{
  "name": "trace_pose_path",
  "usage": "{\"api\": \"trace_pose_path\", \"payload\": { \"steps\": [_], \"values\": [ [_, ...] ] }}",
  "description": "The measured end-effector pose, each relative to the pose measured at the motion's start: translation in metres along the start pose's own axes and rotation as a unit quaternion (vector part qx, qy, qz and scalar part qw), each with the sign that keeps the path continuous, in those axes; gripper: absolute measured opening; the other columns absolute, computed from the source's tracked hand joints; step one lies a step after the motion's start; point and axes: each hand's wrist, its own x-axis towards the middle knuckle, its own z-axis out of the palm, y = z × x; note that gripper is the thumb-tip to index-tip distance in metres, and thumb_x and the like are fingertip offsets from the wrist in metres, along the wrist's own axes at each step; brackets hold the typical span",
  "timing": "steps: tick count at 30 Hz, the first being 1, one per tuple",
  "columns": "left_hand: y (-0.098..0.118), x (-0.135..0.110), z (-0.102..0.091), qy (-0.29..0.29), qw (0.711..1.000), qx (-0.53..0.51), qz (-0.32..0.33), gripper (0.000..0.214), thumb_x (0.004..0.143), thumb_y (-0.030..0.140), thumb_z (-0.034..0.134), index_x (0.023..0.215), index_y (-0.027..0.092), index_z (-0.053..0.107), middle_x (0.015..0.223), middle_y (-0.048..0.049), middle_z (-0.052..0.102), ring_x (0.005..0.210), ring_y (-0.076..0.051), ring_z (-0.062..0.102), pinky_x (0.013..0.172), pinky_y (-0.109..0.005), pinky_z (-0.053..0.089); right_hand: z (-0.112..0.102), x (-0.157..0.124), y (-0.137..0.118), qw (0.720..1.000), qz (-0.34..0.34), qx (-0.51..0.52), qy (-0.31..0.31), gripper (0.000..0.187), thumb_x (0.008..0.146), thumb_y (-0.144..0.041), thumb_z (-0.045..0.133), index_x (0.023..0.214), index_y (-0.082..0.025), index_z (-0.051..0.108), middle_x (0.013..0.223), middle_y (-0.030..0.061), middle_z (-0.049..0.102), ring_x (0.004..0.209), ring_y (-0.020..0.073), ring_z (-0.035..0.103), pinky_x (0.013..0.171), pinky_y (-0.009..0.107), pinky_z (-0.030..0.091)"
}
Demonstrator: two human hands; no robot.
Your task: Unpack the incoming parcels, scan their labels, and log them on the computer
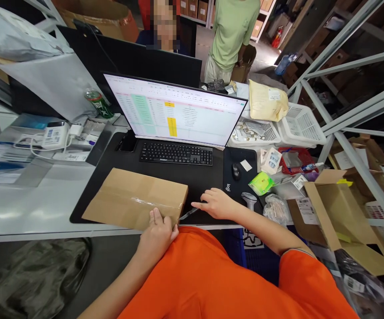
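Cardboard box (135,198) lies flat on the black desk mat (198,177), at 6 o'clock from the keyboard (176,153). It is steadied by the left hand (157,235), pressed flat, nothing gripped. Tape strip (188,214) is pinched by the right hand (217,203) at the box's 3 o'clock corner.

The word "logi" is printed in white on the black mouse pad (239,177), near its front left corner. Rows of figures are shown on the monitor (175,110), but they are too small to be read. Printed labels are stuck on the open carton (338,212) and on the padded envelope (267,103); their text cannot be made out.
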Motion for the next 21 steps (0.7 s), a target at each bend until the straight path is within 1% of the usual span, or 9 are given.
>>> {"api": "trace_pose_path", "payload": {
  "steps": [6,9,13,18,21],
  "values": [
    [-0.001,0.0,0.0,-0.003,1.0,0.02,0.01,0.026,0.092,0.036,0.052,0.08,0.016,0.064,0.129,-0.0334,0.067,0.118,-0.045,0.069,0.075,-0.043,0.063,-0.005,0.003,-0.003,1.0,0.002,-0.01,-0.016,0.041,0.103,-0.022,0.054,0.143,-0.024,0.062,0.094,0.0075,0.065,0.083,0.0195,0.051,0.07,0.034,0.029],
    [-0.001,-0.001,-0.001,-0.004,0.999,0.028,0.021,0.027,0.092,0.037,0.052,0.079,0.016,0.064,0.127,-0.0336,0.068,0.115,-0.045,0.07,0.073,-0.043,0.063,-0.007,0.005,-0.001,1.0,-0.001,-0.014,-0.018,0.041,0.103,-0.023,0.054,0.143,-0.024,0.063,0.095,0.0078,0.065,0.083,0.0197,0.05,0.069,0.034,0.028],
    [-0.002,-0.002,0.0,0.003,0.999,0.037,0.031,0.031,0.094,0.037,0.049,0.081,0.014,0.065,0.127,-0.0356,0.067,0.115,-0.046,0.07,0.069,-0.042,0.062,-0.009,0.008,0.001,1.0,-0.015,-0.022,-0.013,0.038,0.103,-0.023,0.053,0.14,-0.023,0.064,0.093,0.0082,0.065,0.083,0.0205,0.05,0.068,0.035,0.028],
    [-0.002,-0.004,-0.001,0.0,0.998,0.055,0.032,0.032,0.095,0.038,0.049,0.082,0.014,0.065,0.128,-0.0355,0.067,0.115,-0.045,0.07,0.073,-0.041,0.062,-0.012,0.01,0.0,0.999,-0.027,-0.018,-0.028,0.039,0.103,-0.025,0.053,0.141,-0.024,0.064,0.093,0.0086,0.064,0.083,0.0204,0.05,0.069,0.034,0.028],
    [-0.001,-0.004,-0.003,0.002,0.997,0.068,0.035,0.032,0.095,0.037,0.049,0.081,0.013,0.066,0.128,-0.0371,0.066,0.114,-0.045,0.07,0.07,-0.04,0.063,-0.01,0.012,-0.003,0.999,-0.033,-0.018,-0.031,0.04,0.104,-0.025,0.052,0.142,-0.023,0.064,0.093,0.0086,0.064,0.083,0.0202,0.049,0.069,0.034,0.027]
  ]
}}
